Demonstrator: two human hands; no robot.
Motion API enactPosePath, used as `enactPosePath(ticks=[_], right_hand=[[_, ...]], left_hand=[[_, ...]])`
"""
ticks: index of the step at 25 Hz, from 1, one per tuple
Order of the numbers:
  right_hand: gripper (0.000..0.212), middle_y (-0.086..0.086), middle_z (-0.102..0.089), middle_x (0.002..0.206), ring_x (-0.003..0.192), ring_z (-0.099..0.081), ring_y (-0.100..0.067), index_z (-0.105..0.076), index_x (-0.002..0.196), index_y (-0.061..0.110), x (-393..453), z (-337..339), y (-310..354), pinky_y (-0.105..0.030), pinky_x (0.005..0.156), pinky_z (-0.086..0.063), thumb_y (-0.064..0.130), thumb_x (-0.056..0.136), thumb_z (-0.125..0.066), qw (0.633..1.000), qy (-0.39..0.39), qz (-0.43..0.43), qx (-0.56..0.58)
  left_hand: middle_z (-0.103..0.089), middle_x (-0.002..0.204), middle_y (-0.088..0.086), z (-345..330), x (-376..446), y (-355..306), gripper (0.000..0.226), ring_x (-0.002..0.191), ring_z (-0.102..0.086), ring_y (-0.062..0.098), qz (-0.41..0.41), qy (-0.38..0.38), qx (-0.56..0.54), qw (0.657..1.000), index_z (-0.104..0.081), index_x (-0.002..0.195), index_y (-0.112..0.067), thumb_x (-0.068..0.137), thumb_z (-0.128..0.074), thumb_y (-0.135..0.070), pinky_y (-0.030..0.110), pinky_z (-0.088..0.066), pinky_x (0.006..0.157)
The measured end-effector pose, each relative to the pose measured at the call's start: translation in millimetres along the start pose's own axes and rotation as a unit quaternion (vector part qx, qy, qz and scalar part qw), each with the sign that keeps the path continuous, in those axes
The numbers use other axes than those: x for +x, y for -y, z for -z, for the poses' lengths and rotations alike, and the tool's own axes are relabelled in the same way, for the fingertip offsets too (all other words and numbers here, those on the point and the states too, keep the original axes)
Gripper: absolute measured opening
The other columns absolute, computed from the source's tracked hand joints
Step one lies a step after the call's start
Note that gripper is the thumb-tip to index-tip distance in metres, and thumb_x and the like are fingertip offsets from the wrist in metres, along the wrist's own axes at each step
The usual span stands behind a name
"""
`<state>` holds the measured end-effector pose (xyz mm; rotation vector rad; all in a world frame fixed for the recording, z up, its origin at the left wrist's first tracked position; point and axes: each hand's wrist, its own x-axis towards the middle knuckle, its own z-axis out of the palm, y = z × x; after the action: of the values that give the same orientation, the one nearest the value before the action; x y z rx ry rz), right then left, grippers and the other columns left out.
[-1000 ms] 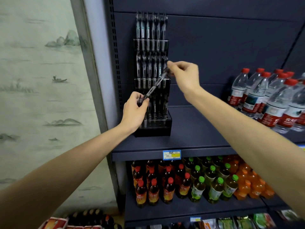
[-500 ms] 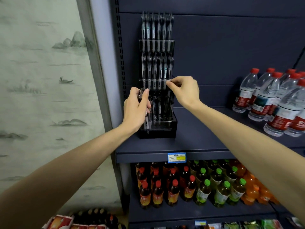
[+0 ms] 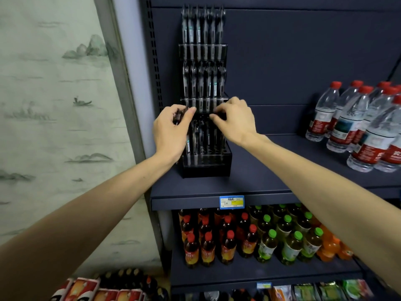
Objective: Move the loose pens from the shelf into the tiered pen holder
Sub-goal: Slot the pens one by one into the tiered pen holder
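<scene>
Both bare forearms are reaching up and forward from the bottom corners, converging on the black, three-tiered plastic pen holder (image 3: 204, 168) that is standing at the left end of the dark blue metal shelf (image 3: 271, 181). The left hand (image 3: 171, 131) is lifting with its back toward the camera, wrist bent slightly back, its fingers and thumb curling round a small bunch of dark pens (image 3: 179, 115) whose ends are poking out above the fist, just in front of the holder's left edge. The right hand (image 3: 235, 121) is coming in from the right with the wrist turned inward, knuckles up, its fingertips pinching together at the top of the lowest tier; whether they are gripping a pen there is impossible to tell, since the dark holder is hiding what lies between them. The two hands are sitting near each other at the same height, not touching. The upper two tiers are standing full of upright pens, and the lowest tier is holding a few.

Clear water bottles with red caps (image 3: 360, 124) are crowding the right end of the same shelf, well apart from the holder.
</scene>
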<state>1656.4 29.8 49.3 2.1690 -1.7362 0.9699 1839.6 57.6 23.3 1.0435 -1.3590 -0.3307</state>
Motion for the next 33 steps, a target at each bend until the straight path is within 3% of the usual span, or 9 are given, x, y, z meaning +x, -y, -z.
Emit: enactPosePath(ticks=[3,7,11,14,17,20,22,26,33], right_hand=[[0.021,0.006,-0.065,0.11,0.106,-0.058,-0.016,-0.074,0.109,0.027,-6.2,17.1,8.6,-0.033,0.088,-0.049,0.038,0.097,-0.061,0.989,-0.062,-0.001,0.132],[0.018,0.012,-0.077,0.095,0.09,-0.069,-0.002,-0.08,0.104,0.023,-18.1,28.9,29.5,-0.028,0.088,-0.055,0.033,0.09,-0.074,0.96,0.059,0.063,0.265],[0.019,0.005,-0.078,0.089,0.089,-0.073,-0.007,-0.078,0.103,0.017,-17.4,25.0,27.9,-0.034,0.092,-0.057,0.026,0.087,-0.078,0.946,0.059,0.064,0.312],[0.014,0.001,-0.079,0.085,0.087,-0.075,-0.013,-0.079,0.096,0.014,-13.7,27.9,18.8,-0.041,0.093,-0.057,0.024,0.086,-0.079,0.934,0.041,0.032,0.354],[0.005,0.006,-0.077,0.081,0.083,-0.073,-0.006,-0.075,0.086,0.024,-12.3,31.3,7.8,-0.037,0.091,-0.058,0.026,0.086,-0.079,0.95,0.027,-0.019,0.309],[0.01,0.009,-0.074,0.077,0.082,-0.072,-0.009,-0.068,0.075,0.031,-8.4,31.4,3.6,-0.042,0.086,-0.06,0.029,0.081,-0.076,0.966,0.023,-0.064,0.249],[0.008,0.01,-0.074,0.075,0.08,-0.072,-0.009,-0.069,0.075,0.029,-5.7,27.7,7.4,-0.04,0.083,-0.06,0.03,0.08,-0.076,0.974,0.038,-0.076,0.212],[0.006,0.009,-0.073,0.079,0.082,-0.071,-0.014,-0.073,0.079,0.026,-1.9,15.6,24.2,-0.041,0.079,-0.06,0.032,0.081,-0.076,0.981,0.042,-0.07,0.174],[0.011,0.007,-0.071,0.074,0.077,-0.069,-0.015,-0.076,0.079,0.02,5.1,16.2,33.7,-0.039,0.075,-0.061,0.031,0.081,-0.077,0.988,0.057,-0.072,0.124]], left_hand=[[-0.073,0.08,-0.008,-0.9,6.9,-9.9,0.007,0.076,-0.064,0.001,0.03,-0.028,-0.069,0.997,-0.075,0.092,-0.028,0.091,-0.079,-0.035,0.017,-0.05,0.074],[-0.079,0.082,0.0,-10.6,17.9,-17.0,0.023,0.082,-0.077,0.013,0.096,-0.045,-0.134,0.985,-0.079,0.093,-0.022,0.079,-0.089,-0.037,0.03,-0.061,0.077],[-0.081,0.086,0.003,-24.2,16.0,-32.1,0.021,0.085,-0.079,0.017,0.113,-0.019,-0.206,0.972,-0.079,0.094,-0.015,0.079,-0.091,-0.023,0.034,-0.062,0.073],[-0.081,0.09,-0.004,-28.6,16.2,-36.1,0.022,0.091,-0.077,0.012,0.085,0.006,-0.165,0.983,-0.081,0.096,-0.021,0.08,-0.089,-0.034,0.029,-0.061,0.083],[-0.074,0.094,-0.011,-27.2,15.7,-36.2,0.031,0.094,-0.069,0.005,0.063,-0.005,-0.104,0.993,-0.073,0.099,-0.027,0.082,-0.082,-0.051,0.025,-0.055,0.087],[-0.058,0.088,-0.01,-19.1,16.8,-34.5,0.027,0.081,-0.055,0.01,0.096,-0.02,-0.098,0.99,-0.053,0.097,-0.025,0.091,-0.068,-0.047,0.027,-0.044,0.076],[-0.053,0.089,-0.003,-14.0,18.4,-31.1,0.02,0.078,-0.048,0.015,0.124,-0.012,-0.141,0.982,-0.043,0.093,-0.027,0.084,-0.057,-0.039,0.032,-0.039,0.071],[-0.056,0.091,-0.003,-2.9,19.7,-22.9,0.018,0.076,-0.049,0.016,0.125,-0.023,-0.17,0.977,-0.042,0.091,-0.025,0.074,-0.04,-0.022,0.029,-0.034,0.063],[-0.058,0.104,0.001,16.8,14.5,-9.7,0.015,0.069,-0.048,0.011,0.136,0.005,-0.144,0.98,-0.035,0.093,-0.026,0.079,-0.037,-0.027,0.025,-0.035,0.062]])
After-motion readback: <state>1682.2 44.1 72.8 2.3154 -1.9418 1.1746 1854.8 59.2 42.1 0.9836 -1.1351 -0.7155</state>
